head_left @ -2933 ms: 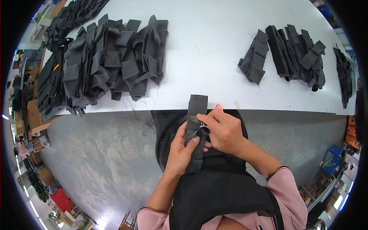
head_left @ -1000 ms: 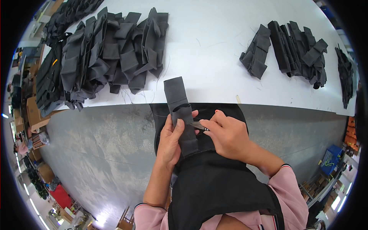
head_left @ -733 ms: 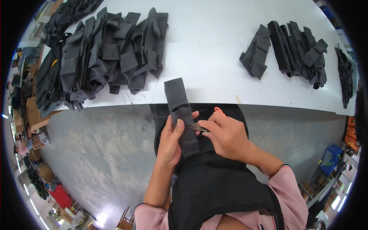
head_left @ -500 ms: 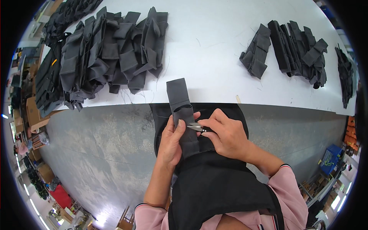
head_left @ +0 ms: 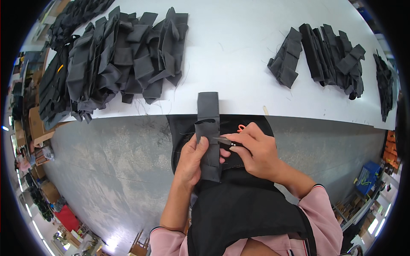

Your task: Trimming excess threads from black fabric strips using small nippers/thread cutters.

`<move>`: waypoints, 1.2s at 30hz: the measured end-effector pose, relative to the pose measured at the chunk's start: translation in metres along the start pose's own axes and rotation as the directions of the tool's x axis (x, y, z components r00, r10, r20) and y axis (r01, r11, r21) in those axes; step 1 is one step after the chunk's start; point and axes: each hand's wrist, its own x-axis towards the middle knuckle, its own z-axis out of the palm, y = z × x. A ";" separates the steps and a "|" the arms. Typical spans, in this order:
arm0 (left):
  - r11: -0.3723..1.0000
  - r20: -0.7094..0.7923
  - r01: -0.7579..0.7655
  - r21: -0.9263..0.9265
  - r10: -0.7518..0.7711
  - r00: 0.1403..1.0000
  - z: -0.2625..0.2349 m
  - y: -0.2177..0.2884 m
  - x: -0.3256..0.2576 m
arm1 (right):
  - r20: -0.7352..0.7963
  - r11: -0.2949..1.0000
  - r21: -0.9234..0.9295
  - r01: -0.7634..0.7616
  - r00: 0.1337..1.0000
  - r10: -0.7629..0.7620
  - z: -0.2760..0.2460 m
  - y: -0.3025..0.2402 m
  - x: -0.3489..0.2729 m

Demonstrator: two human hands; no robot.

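My left hand [head_left: 194,160] grips a dark grey folded fabric piece [head_left: 208,123] that stands upright over my lap, its top end reaching the white table's edge [head_left: 239,112]. My right hand [head_left: 256,151] holds small thread snips [head_left: 228,141] with an orange handle, the metal tips touching the fabric piece at its fold. A black apron [head_left: 239,209] covers my lap beneath both hands.
A large heap of dark grey fabric pieces [head_left: 115,55] lies on the table's left part. A smaller row of like pieces [head_left: 318,53] lies at the right, with more black pieces [head_left: 384,85] at the far right edge. Grey concrete floor [head_left: 106,170] and cardboard boxes [head_left: 36,128] lie left.
The fabric piece has straightened from a leftward tilt to upright. My right hand has brought the snips' tips onto the fabric fold.
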 end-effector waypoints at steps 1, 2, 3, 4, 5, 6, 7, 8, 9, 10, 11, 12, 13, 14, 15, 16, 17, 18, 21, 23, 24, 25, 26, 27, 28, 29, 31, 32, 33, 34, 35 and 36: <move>0.999 0.042 0.037 0.021 -0.038 0.998 -0.004 0.000 -0.001 | -0.049 0.997 0.077 -0.004 0.999 0.007 -0.001 0.001 -0.001; 0.999 0.039 0.033 0.019 -0.034 0.999 -0.005 0.001 -0.002 | -0.046 0.997 0.079 0.000 0.999 0.003 -0.001 0.002 0.001; 0.996 0.051 0.035 0.080 -0.039 0.998 -0.006 0.003 -0.003 | 0.043 0.990 0.124 -0.073 0.997 0.068 -0.001 0.003 0.005; 0.989 0.063 0.035 0.141 -0.045 0.997 -0.006 0.005 -0.004 | 0.134 0.976 0.160 -0.148 0.983 0.127 -0.001 0.004 0.008; 0.990 0.059 0.030 0.139 -0.039 0.998 -0.006 0.007 -0.006 | 0.145 0.977 0.159 -0.140 0.983 0.117 0.000 0.007 0.007; 0.980 0.055 0.026 0.198 -0.038 0.998 -0.005 0.009 -0.008 | 0.154 0.976 0.164 -0.140 0.981 0.115 -0.003 0.006 0.006; 0.967 0.051 0.023 0.255 -0.037 0.998 -0.006 0.009 -0.010 | 0.173 0.980 0.165 -0.109 0.982 0.080 -0.007 0.003 0.006; 0.968 0.042 0.025 0.250 -0.036 0.998 -0.007 0.009 -0.011 | 0.191 0.983 0.167 -0.078 0.980 0.045 -0.008 0.001 0.006; 0.947 0.030 0.036 0.320 -0.048 0.998 -0.006 0.009 -0.012 | 0.194 0.983 0.169 -0.076 0.980 0.042 -0.007 0.001 0.006; 0.920 0.018 0.049 0.388 -0.060 0.998 -0.006 0.009 -0.013 | 0.215 0.988 0.151 -0.037 0.977 0.003 -0.006 0.003 0.006; 0.921 0.016 0.049 0.386 -0.060 0.998 -0.007 0.009 -0.013 | 0.235 0.991 0.134 0.002 0.971 -0.034 -0.005 0.003 0.006; 0.885 0.030 0.049 0.464 -0.071 0.997 -0.008 0.009 -0.014 | 0.240 0.991 0.136 0.003 0.970 -0.035 -0.005 0.002 0.007; 0.842 0.044 0.047 0.538 -0.083 0.996 -0.008 0.009 -0.014 | 0.286 0.993 0.118 -0.017 0.958 -0.018 -0.007 0.000 0.008; 0.844 0.041 0.049 0.534 -0.084 0.996 -0.008 0.011 -0.015 | 0.332 0.994 0.100 -0.037 0.943 0.001 -0.007 -0.001 0.008; 0.814 0.031 0.051 0.579 -0.084 0.996 -0.005 0.014 -0.016 | 0.334 0.994 0.099 -0.036 0.943 0.000 -0.007 -0.001 0.008; 0.781 0.021 0.054 0.622 -0.085 0.996 -0.004 0.016 -0.016 | 0.344 0.996 0.086 -0.033 0.939 0.002 -0.007 -0.001 0.008; 0.783 0.020 0.054 0.620 -0.084 0.996 -0.005 0.015 -0.016 | 0.354 0.997 0.073 -0.031 0.935 0.003 -0.008 0.000 0.008; 0.767 0.027 0.047 0.640 -0.083 0.996 -0.006 0.014 -0.015 | 0.356 0.997 0.074 -0.030 0.935 0.002 -0.008 0.000 0.009; 0.748 0.046 0.039 0.662 -0.092 0.995 -0.009 0.016 -0.016 | 0.374 0.997 0.068 -0.048 0.927 0.019 -0.008 -0.001 0.010; 0.744 0.059 0.039 0.667 -0.105 0.993 -0.009 0.018 -0.017 | 0.356 0.990 0.137 -0.037 0.934 -0.015 -0.007 0.003 0.011; 0.768 0.087 0.048 0.639 -0.135 0.987 -0.009 0.020 -0.017 | 0.357 0.990 0.137 -0.037 0.934 -0.014 -0.006 0.005 0.011; 0.790 0.117 0.059 0.611 -0.163 0.980 -0.009 0.021 -0.018 | 0.369 0.981 0.183 -0.066 0.929 -0.006 -0.006 0.006 0.012; 0.790 0.117 0.059 0.611 -0.164 0.980 -0.009 0.022 -0.018 | 0.382 0.969 0.229 -0.095 0.924 0.001 -0.006 0.008 0.012; 0.794 0.136 0.055 0.605 -0.172 0.976 -0.008 0.023 -0.017 | 0.383 0.969 0.229 -0.096 0.924 0.001 -0.005 0.009 0.011; 0.799 0.156 0.052 0.600 -0.180 0.971 -0.008 0.023 -0.017 | 0.381 0.968 0.234 -0.089 0.925 -0.007 -0.004 0.010 0.010; 0.799 0.156 0.053 0.599 -0.181 0.971 -0.009 0.023 -0.017 | 0.379 0.968 0.238 -0.082 0.925 -0.015 -0.004 0.010 0.010; 0.795 0.164 0.053 0.604 -0.188 0.968 -0.009 0.024 -0.018 | 0.375 0.967 0.243 -0.077 0.927 -0.020 -0.004 0.010 0.010; 0.795 0.163 0.054 0.604 -0.189 0.968 -0.008 0.024 -0.019 | 0.371 0.967 0.247 -0.071 0.928 -0.026 -0.004 0.009 0.010; 0.796 0.170 0.057 0.603 -0.198 0.965 -0.007 0.026 -0.019 | 0.370 0.966 0.247 -0.071 0.928 -0.026 -0.004 0.009 0.010; 0.796 0.177 0.060 0.602 -0.207 0.962 -0.007 0.027 -0.019 | 0.363 0.976 0.216 -0.025 0.930 -0.057 -0.005 0.010 0.010; 0.796 0.177 0.061 0.602 -0.207 0.962 -0.007 0.026 -0.019 | 0.357 0.983 0.185 0.022 0.930 -0.088 -0.005 0.010 0.009; 0.816 0.170 0.082 0.572 -0.215 0.962 -0.007 0.025 -0.018 | 0.356 0.983 0.184 0.023 0.930 -0.089 -0.005 0.010 0.009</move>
